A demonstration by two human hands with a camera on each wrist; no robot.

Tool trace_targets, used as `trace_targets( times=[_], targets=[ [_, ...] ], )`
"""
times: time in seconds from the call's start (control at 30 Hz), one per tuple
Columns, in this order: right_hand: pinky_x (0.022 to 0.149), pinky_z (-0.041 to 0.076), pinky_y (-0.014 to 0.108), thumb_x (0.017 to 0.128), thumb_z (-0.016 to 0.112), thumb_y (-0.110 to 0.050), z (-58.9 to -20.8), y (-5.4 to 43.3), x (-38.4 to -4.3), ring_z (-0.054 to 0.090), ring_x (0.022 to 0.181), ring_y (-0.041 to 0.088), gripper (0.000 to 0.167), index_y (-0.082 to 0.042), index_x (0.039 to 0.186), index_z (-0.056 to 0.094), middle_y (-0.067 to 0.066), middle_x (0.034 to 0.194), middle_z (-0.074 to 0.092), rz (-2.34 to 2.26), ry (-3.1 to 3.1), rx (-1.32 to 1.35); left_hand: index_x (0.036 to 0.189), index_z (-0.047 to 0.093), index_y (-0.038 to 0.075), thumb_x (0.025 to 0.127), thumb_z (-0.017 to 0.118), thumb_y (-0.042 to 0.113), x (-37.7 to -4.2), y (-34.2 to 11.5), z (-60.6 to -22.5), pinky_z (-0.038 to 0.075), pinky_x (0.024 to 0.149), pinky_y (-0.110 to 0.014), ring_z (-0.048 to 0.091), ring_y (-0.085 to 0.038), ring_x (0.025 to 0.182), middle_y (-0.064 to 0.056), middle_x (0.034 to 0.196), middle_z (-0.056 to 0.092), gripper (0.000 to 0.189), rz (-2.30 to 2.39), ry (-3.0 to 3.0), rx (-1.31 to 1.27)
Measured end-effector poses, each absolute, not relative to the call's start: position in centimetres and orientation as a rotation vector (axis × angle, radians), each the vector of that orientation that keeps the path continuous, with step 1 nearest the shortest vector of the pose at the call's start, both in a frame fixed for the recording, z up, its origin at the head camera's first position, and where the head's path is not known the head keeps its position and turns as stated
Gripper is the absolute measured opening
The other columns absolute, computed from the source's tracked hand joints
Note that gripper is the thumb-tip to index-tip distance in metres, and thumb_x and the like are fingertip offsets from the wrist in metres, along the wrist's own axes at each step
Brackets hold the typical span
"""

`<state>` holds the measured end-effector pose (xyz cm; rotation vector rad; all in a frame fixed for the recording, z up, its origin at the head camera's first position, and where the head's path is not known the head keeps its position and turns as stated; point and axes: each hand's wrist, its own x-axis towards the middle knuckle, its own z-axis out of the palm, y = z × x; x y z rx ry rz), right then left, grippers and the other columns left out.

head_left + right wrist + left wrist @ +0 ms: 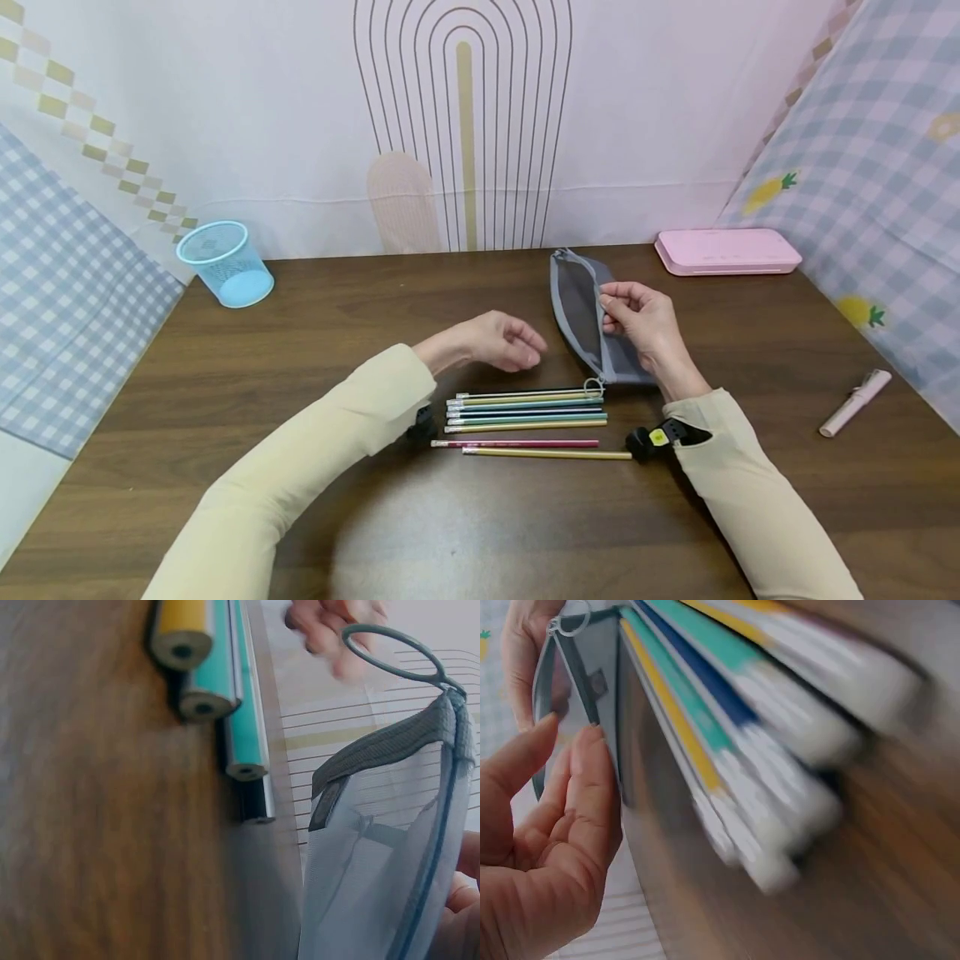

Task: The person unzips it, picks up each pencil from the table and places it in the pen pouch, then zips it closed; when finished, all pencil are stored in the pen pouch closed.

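A grey mesh zip pouch [630, 354] lies unzipped at the right of centre, its mouth gaping and a pull ring [593, 387] at its near end. My right hand [643, 321] pinches the pouch's right-hand edge between thumb and fingers. To the left of the mouth, my left hand [510, 342] hovers with loosely bent fingers and nothing in them. Several pencils [525, 413] in yellow, teal and dark blue lie side by side below that hand, eraser ends to the left. Nearer the front are a dark pink pencil [517, 444] and a yellow pencil [551, 454].
A blue mesh pencil cup [243, 279] stands at the back left. The pink case [727, 252] sits at the back right, and a pale pink pen [855, 403] lies at the far right. Patterned cloths hang behind and at both sides of the brown wooden table [337, 300].
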<state>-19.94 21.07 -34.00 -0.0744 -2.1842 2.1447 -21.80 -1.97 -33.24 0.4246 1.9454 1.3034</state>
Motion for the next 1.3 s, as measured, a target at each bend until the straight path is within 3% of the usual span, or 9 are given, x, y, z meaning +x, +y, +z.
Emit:
trace_targets(
  times=[0.2,0.33,0.67,0.83,1.13,1.3],
  targets=[
    [0.051,0.052,0.014,0.089,0.061,-0.001,-34.0,21.3,-19.9,0.055,0.055,0.002,0.011,-0.001,0.100,0.059,-0.006,0.066,0.057,2.157,-2.168,-0.073,0.110,0.063,-0.004,0.086,0.066,0.001,-21.0,-3.5,-33.8,0.056,0.078,-0.025,0.062,-0.008,0.079,-0.011,0.095,0.069,0.025,1.070,2.006,0.579],
    [0.051,0.052,0.014,0.089,0.062,-0.002,-33.9,21.3,-19.9,0.055,0.055,0.003,0.010,-0.001,0.099,0.060,-0.006,0.066,0.057,2.167,-2.159,-0.075,0.103,0.068,0.001,0.082,0.070,0.001,-20.5,-3.5,-33.9,0.054,0.074,-0.020,0.061,-0.007,0.076,-0.004,0.085,0.068,0.021,0.932,2.116,0.675],
    [0.050,0.052,0.014,0.089,0.061,0.000,-33.9,21.3,-20.1,0.055,0.053,0.002,0.009,-0.008,0.093,0.062,-0.006,0.065,0.058,2.191,-2.117,-0.071,0.087,0.071,0.011,0.079,0.072,0.002,-20.1,-3.4,-33.5,0.048,0.065,-0.015,0.057,-0.005,0.074,0.004,0.077,0.064,0.012,0.658,2.292,0.797],
    [0.050,0.052,0.014,0.089,0.060,0.001,-34.0,21.3,-20.0,0.055,0.053,0.002,0.010,-0.008,0.092,0.062,-0.006,0.064,0.058,2.191,-2.112,-0.069,0.091,0.071,0.009,0.079,0.070,0.002,-20.9,-4.7,-32.9,0.046,0.065,-0.014,0.055,-0.004,0.074,0.005,0.077,0.063,0.014,0.611,2.273,0.809],
    [0.051,0.052,0.014,0.089,0.061,0.000,-33.8,21.2,-19.9,0.055,0.054,0.003,0.008,-0.005,0.095,0.061,-0.005,0.065,0.058,2.191,-2.124,-0.076,0.105,0.062,-0.001,0.085,0.060,-0.002,-22.8,-7.1,-31.8,0.052,0.067,-0.021,0.053,-0.007,0.076,-0.001,0.083,0.061,0.020,0.914,2.078,0.565],
    [0.051,0.052,0.014,0.089,0.061,-0.001,-34.0,21.1,-19.9,0.055,0.054,0.002,0.008,-0.005,0.096,0.061,-0.006,0.065,0.058,2.185,-2.134,-0.066,0.116,0.057,-0.004,0.090,0.058,0.002,-23.3,-6.0,-32.8,0.054,0.069,-0.022,0.058,-0.006,0.077,-0.009,0.098,0.068,0.026,1.258,1.981,0.390]
  ],
)
